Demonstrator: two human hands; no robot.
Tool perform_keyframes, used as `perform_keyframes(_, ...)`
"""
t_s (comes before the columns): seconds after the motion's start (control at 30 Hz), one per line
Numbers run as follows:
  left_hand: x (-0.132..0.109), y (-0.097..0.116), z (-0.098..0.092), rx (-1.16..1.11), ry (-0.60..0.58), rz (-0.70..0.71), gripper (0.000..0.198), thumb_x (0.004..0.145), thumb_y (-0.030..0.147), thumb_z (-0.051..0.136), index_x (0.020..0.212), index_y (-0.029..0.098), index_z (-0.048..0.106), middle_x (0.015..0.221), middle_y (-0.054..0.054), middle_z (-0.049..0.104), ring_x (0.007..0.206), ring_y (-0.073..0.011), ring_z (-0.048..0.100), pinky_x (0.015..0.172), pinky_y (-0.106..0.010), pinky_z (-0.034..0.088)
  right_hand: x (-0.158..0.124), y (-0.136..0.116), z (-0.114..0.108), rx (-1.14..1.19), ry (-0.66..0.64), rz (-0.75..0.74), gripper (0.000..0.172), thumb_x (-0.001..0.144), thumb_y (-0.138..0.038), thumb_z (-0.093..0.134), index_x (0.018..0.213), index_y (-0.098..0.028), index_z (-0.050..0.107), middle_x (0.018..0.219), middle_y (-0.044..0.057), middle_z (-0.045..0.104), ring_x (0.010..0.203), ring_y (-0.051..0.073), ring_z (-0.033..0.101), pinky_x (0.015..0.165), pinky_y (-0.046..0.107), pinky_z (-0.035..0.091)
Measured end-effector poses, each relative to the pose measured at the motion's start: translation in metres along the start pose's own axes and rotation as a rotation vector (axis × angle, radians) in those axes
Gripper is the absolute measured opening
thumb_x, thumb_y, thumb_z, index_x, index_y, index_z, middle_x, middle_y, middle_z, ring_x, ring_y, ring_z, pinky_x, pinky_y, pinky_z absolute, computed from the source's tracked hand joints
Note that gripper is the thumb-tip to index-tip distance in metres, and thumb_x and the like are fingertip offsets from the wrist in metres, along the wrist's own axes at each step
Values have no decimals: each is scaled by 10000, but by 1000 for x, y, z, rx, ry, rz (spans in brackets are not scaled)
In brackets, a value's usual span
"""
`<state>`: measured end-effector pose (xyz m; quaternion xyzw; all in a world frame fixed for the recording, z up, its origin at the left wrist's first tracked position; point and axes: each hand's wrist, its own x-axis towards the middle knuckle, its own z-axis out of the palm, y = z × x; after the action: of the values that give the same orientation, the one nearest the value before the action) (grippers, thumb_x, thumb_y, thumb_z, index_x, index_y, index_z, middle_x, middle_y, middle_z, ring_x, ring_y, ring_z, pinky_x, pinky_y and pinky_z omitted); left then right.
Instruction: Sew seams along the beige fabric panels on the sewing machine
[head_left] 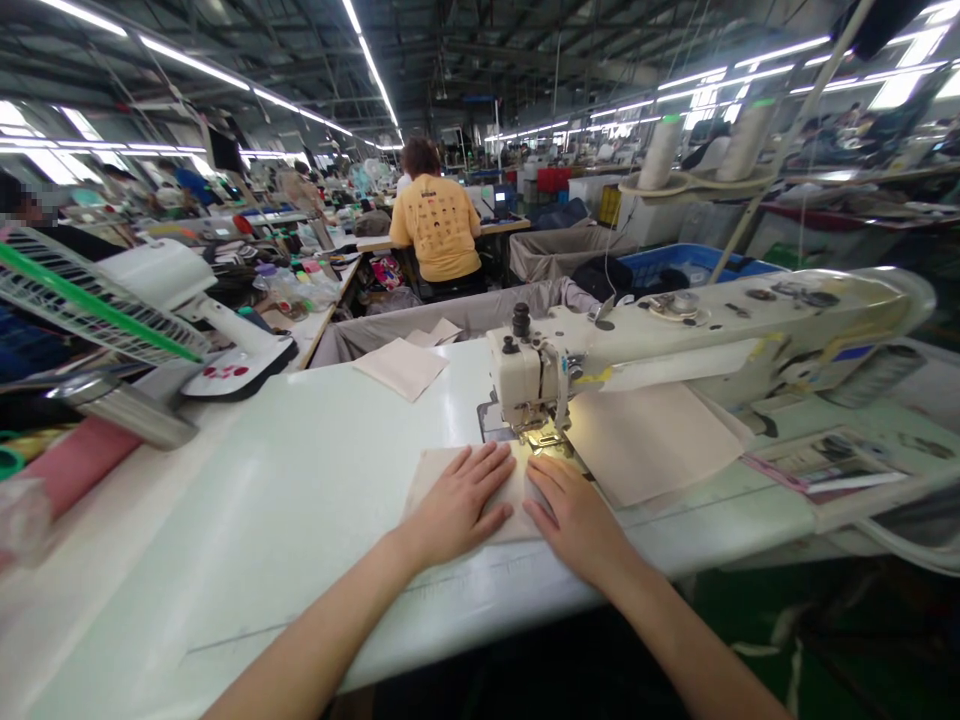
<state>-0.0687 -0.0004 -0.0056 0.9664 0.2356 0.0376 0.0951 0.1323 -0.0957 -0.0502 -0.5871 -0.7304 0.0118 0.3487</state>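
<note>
My left hand point(461, 505) and my right hand point(574, 520) lie flat on a beige fabric piece point(517, 492), fingers spread, one on each side of its middle. The fabric's far end reaches the presser foot point(544, 437) of the white industrial sewing machine point(532, 375). The needle area is partly hidden by the machine head. A larger beige fabric panel point(649, 440) lies to the right of the foot, close to my right hand. Neither hand grips anything.
Further along the white sewing table point(262, 530) lie beige fabric squares point(401, 367). A white fan point(97, 290) stands at left, a pink roll point(79, 465) beside it. Ahead are a grey fabric bin point(450, 315), a blue crate point(694, 262), thread cones point(660, 152) and a co-worker in a yellow shirt point(435, 225).
</note>
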Motion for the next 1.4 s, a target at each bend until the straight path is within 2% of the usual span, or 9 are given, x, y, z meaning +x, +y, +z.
perform_keyframes(0.2, 2, -5, 1, -8, 17, 17, 590, 1015, 432, 471, 1550, 215, 348, 1620, -94, 311, 1502, -282, 279, 1216, -527, 239, 3, -1, -1, -37, -33, 1, 370, 921, -195, 564, 1279, -116, 609, 1299, 177, 642, 1235, 308, 574, 1073, 528, 480)
perform_keyframes(0.33, 5, -8, 1, 15, 7, 5, 600, 1011, 427, 483, 1548, 198, 349, 1619, -107, 312, 1497, -294, 288, 1212, -535, 251, 6, -2, -4, -44, -46, 2, 355, 930, -204, 570, 1273, -132, 623, 1310, 161, 643, 1237, 300, 571, 1078, 524, 473)
perform_keyframes(0.43, 0, 2, 0, 27, 28, 5, 558, 1016, 371, 476, 1538, 207, 368, 1614, -107, 327, 1493, -296, 296, 1207, -540, 267, -4, -5, -9, -37, -49, -6, 358, 940, -244, 587, 1281, -140, 628, 1314, 156, 650, 1237, 305, 578, 1072, 527, 478)
perform_keyframes(0.53, -12, 22, 0, -10, -1, 95, 488, 1027, 258, 428, 1515, 242, 410, 1585, -72, 395, 1479, -262, 336, 1211, -500, 293, -24, -7, -18, -18, -58, -23, 368, 970, -300, 566, 1306, -161, 622, 1313, 142, 662, 1233, 299, 595, 1058, 518, 496)
perform_keyframes(0.67, -23, 36, 0, -63, -12, 186, 478, 1039, 274, 435, 1517, 251, 411, 1569, -54, 424, 1469, -250, 356, 1224, -486, 287, -45, -8, -28, -6, -74, -78, 374, 1000, -302, 513, 1341, -178, 607, 1324, 126, 664, 1251, 282, 596, 1059, 498, 502)
perform_keyframes(0.8, -16, 21, 0, -93, 20, 192, 446, 1037, 287, 453, 1483, 277, 468, 1535, -58, 474, 1445, -252, 400, 1212, -499, 309, -36, -5, -30, -20, -93, -89, 362, 1001, -287, 512, 1338, -202, 612, 1313, 118, 671, 1236, 281, 604, 1059, 517, 491)
perform_keyframes(1.1, 15, -19, -5, -93, 57, 196, 414, 1036, 280, 439, 1439, 237, 525, 1507, -83, 506, 1412, -237, 443, 1202, -472, 337, 16, 7, -23, -14, -112, -91, 211, 991, -265, 547, 1131, -179, 679, 1173, 105, 705, 1105, 258, 623, 987, 459, 510)
perform_keyframes(1.27, 32, -40, -6, -118, 88, 212, 420, 1036, 289, 425, 1441, 241, 526, 1510, -81, 501, 1417, -240, 430, 1202, -470, 336, 31, 8, -19, -35, -104, -42, 154, 991, -263, 553, 1026, -199, 688, 1114, 80, 709, 1072, 245, 610, 949, 421, 492)
perform_keyframes(1.4, 42, -51, -10, -117, 92, 212, 425, 1041, 296, 399, 1440, 226, 527, 1472, -101, 534, 1387, -248, 461, 1187, -477, 353, 24, 10, -25, -143, 24, 44, 158, 982, -317, 566, 1004, -198, 667, 1046, 83, 703, 1010, 258, 606, 916, 425, 462)
